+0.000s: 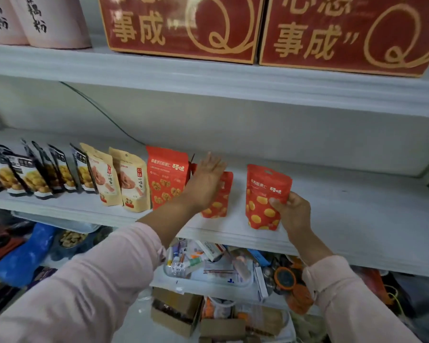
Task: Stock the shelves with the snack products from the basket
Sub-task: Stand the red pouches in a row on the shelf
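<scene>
Lining a white shelf point(344, 206), snack pouches point(131, 179) stand; right hand point(294, 211) pinches red pouch point(261, 204), flat left hand point(207, 181) presses second pouch point(221, 206).

Head view, close, facing shelf point(332, 219), angled down

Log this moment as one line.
left hand: flat against middle pouch | right hand: grips right pouch | right pouch: upright on shelf | step: placing

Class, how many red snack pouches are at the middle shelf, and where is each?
3: the walnut pouch beside the beige pouches; the middle pouch behind the left hand; the right pouch gripped by the right hand. A red edge there may be a fourth.
</scene>
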